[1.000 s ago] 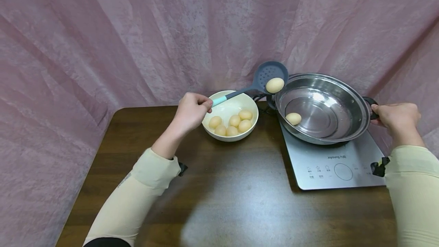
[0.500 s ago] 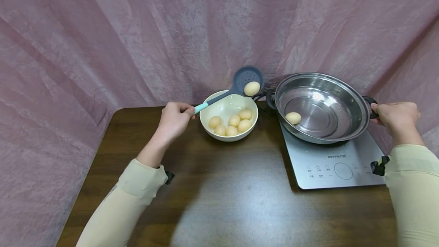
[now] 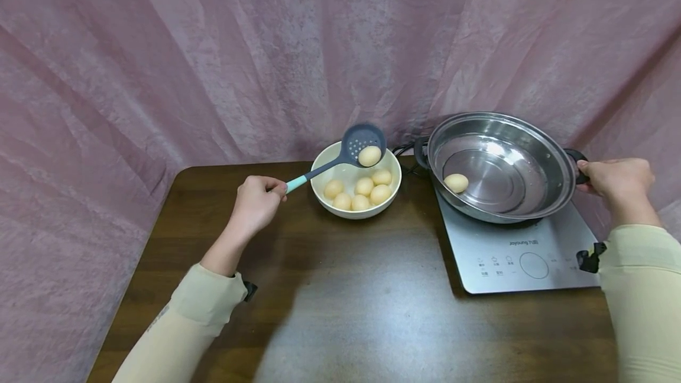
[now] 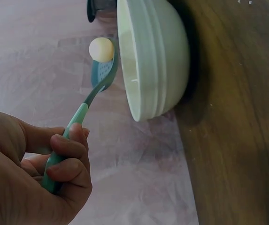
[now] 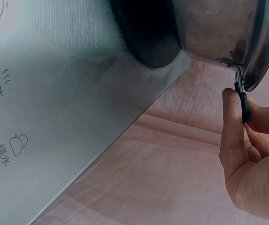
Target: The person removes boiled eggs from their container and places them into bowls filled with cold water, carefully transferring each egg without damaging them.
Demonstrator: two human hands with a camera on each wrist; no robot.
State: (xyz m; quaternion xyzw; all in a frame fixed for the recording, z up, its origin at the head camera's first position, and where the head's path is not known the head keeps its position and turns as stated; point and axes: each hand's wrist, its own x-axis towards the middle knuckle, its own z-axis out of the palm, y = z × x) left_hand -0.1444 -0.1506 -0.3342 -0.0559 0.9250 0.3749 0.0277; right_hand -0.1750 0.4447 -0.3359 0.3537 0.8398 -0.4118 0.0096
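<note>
My left hand [image 3: 258, 203] grips the mint-green handle of a grey slotted spoon [image 3: 351, 145]; in the left wrist view the fingers curl round that handle [image 4: 54, 171]. One pale egg [image 3: 369, 156] rides in the spoon's head, over the back of a cream bowl [image 3: 318, 194]. Inside the bowl lie several peeled-looking eggs [image 3: 360, 202]. On the right, my right hand [image 3: 622, 182] pinches the black side handle [image 5: 244, 107] of a wide steel pot [image 3: 500, 216]. A single egg [image 3: 456, 182] rests at the left of the pot's bottom, in what looks like clear water.
Under the pot is a silver induction cooker [image 3: 495, 279] with printed controls. A black cord [image 3: 407, 148] runs behind, between bowl and pot. The brown wooden table [image 3: 372, 312] ends at a pink curtain [image 3: 266, 64] along the back.
My left hand has moved left and toward me, carrying the spoon and its egg from beside the pot to over the bowl. My right hand stays on the pot handle.
</note>
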